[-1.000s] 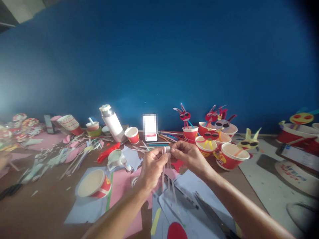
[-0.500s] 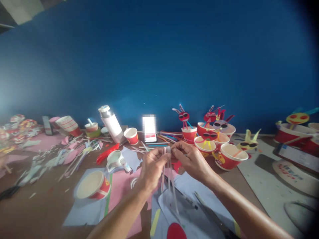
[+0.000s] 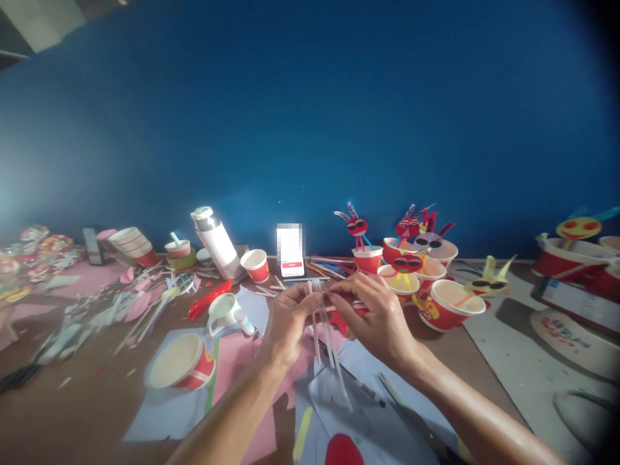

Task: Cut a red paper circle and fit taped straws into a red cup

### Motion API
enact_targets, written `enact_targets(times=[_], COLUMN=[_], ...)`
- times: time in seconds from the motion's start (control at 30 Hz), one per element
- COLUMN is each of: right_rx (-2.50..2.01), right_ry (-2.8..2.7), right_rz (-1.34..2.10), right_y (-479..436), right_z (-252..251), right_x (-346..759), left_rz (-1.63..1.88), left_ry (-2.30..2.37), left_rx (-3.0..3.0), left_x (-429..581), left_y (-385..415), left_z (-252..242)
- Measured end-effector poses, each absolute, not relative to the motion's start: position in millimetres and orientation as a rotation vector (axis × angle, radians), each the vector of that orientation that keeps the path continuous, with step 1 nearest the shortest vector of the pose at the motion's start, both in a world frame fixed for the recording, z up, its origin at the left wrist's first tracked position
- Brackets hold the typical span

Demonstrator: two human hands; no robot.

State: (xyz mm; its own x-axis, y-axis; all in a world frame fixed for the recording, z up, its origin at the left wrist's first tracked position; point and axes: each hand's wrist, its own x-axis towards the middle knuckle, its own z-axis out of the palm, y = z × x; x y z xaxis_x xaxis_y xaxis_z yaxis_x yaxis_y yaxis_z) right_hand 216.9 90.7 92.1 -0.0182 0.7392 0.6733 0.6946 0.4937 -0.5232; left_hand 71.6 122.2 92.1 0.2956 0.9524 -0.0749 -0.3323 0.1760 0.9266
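Note:
Pinched between the thumb and fingers of my left hand (image 3: 285,326) is a small bunch of pale straws (image 3: 333,349), hanging down with their lower ends fanned apart. Beside their upper ends, my right hand (image 3: 380,313) has its fingers curled and thumb drawn in; whatever they pinch is too small to make out. Below the straws lie light blue paper sheets (image 3: 334,407), a dark pen (image 3: 363,387) and a red paper oval (image 3: 343,450). Under my right forearm rest what look like scissors (image 3: 404,403).
Paper cups with red, yellow and grey puppet faces (image 3: 367,259) stand at the back right. A white thermos (image 3: 217,248), a mug (image 3: 223,312), a red stapler-like tool (image 3: 208,299) and a paper cup (image 3: 196,361) are left. A lit phone (image 3: 289,248) leans near the wall.
My left hand and the straws have shifted slightly left. My right fingers have moved a little away from the straw tops, and the hand has turned more back-side up.

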Motion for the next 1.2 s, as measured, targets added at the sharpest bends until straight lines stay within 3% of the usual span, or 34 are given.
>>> enact_targets(times=[0.23, 0.67, 1.2], right_rx=[-1.212, -1.272, -1.247], right_ry=[-1.862, -1.908, -1.931], right_rz=[-0.299, -0.515, -0.491], right_y=[90.1, 89.8, 87.5], right_z=[88.7, 93.4, 96.1], right_x=[216.3, 214.9, 218.3], left_rz=[1.058, 1.080, 1.037], left_ry=[0.796, 0.793, 0.742], left_rx=[0.982, 0.953, 0.932], left_x=[72.1, 77.6, 75.8], left_y=[119.2, 115.5, 116.9], left_z=[92.7, 94.1, 93.6])
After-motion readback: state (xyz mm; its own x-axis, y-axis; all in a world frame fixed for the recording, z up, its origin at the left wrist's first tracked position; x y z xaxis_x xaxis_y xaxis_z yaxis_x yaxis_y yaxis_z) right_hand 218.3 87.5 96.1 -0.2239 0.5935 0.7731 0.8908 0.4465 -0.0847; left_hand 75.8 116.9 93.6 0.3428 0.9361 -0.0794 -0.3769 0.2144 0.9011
